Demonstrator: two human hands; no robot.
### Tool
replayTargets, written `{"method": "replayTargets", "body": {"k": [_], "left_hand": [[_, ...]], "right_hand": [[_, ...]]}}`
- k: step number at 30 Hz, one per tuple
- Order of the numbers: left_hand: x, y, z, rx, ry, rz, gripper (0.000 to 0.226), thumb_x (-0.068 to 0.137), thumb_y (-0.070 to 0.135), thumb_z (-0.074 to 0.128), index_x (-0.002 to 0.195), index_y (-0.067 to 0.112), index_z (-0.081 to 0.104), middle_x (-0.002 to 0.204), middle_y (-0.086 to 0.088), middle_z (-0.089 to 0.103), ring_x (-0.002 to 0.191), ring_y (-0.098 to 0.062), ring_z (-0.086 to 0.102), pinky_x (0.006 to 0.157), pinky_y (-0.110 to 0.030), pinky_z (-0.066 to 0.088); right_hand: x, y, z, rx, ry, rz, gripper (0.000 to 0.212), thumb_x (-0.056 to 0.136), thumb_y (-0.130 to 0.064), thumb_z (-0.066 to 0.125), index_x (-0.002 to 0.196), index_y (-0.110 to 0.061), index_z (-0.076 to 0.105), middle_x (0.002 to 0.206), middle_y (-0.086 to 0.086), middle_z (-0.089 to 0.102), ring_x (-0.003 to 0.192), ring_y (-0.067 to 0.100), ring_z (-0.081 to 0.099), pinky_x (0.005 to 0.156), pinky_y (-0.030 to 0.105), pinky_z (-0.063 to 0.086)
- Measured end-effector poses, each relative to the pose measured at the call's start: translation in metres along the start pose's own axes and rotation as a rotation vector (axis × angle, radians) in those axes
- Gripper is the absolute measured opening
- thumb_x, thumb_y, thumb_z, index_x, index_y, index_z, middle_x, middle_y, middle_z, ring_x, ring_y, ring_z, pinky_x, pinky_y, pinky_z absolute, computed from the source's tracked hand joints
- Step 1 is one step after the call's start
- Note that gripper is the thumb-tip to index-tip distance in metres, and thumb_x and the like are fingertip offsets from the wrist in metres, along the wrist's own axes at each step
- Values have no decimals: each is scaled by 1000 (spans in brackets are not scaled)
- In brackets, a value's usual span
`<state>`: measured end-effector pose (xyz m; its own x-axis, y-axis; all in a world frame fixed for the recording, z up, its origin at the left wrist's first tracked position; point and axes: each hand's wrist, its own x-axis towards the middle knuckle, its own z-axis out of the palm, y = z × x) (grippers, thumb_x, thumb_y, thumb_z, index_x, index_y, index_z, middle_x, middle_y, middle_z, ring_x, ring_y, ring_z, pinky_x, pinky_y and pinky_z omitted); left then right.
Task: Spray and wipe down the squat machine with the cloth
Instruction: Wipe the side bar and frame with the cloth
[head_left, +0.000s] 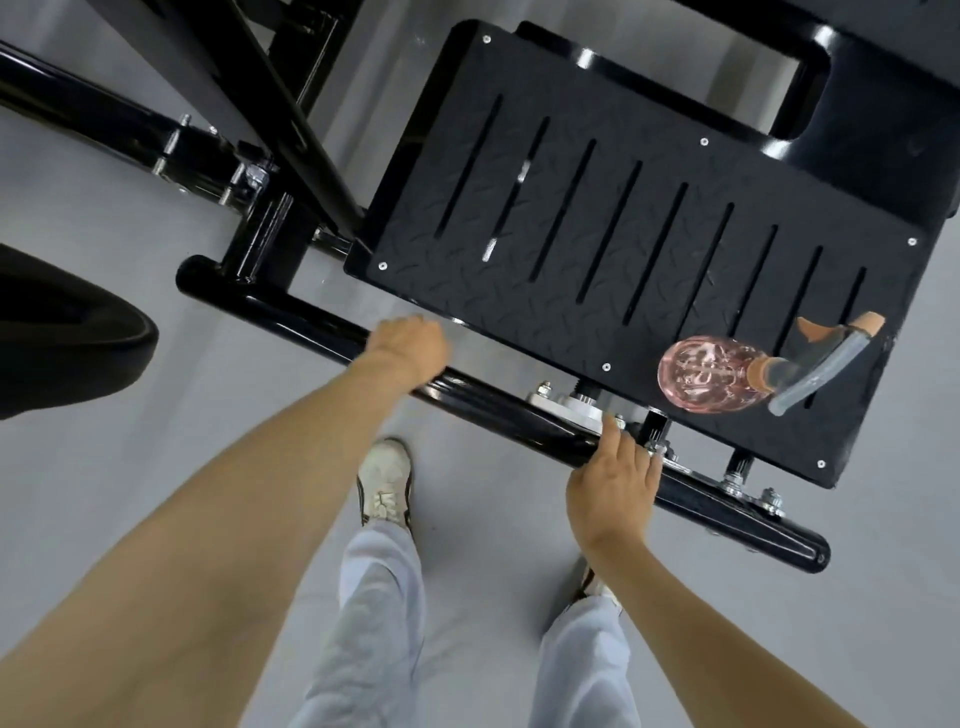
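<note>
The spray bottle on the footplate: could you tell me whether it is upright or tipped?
Tipped: the spray bottle lies on its side on the footplate, its trigger head pointing right.

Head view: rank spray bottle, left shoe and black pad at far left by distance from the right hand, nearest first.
1. Spray bottle, lying on the footplate just beyond the right hand.
2. Left shoe, on the floor to the left.
3. Black pad, at the far left edge.

A glossy black painted metal tube (519, 410) catches the light below a matt black footplate (597, 234) embossed with rough diamond tread. Bright silver metal bolts (769, 501) gleam. The translucent pink spray bottle (701, 374) appears to be smooth plastic; the grey floor (857, 623) looks smooth and matt.
</note>
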<state>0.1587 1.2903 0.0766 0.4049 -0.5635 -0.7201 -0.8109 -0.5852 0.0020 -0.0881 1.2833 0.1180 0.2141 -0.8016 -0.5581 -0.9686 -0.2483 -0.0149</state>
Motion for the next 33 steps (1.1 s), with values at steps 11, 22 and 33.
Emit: {"method": "replayTargets", "body": {"k": [11,22,33], "left_hand": [[-42,26,52,-132,376,301,39,84,16,39,107,14,70,104,-6,65,99,-27,58,89,-37,45],[-14,-163,49,-391,701,-26,61,91,-5,42,146,20,35,151,-9,35,141,-27,29,119,-45,19],[-21,-149,54,-279,558,425,71,75,-16,50,138,16,48,142,-8,46,137,-25,34,118,-40,17]], "right_hand": [[13,-54,6,210,-7,-310,64,84,8,42,145,-7,31,146,9,37,137,26,31,114,38,30],[33,-135,-5,164,-153,-452,51,99,-24,43,146,-8,29,142,8,41,124,25,41,101,37,40],[49,-193,-17,-245,-351,-377,44,90,-37,63,121,-8,51,115,10,60,104,27,61,84,34,51]]}}
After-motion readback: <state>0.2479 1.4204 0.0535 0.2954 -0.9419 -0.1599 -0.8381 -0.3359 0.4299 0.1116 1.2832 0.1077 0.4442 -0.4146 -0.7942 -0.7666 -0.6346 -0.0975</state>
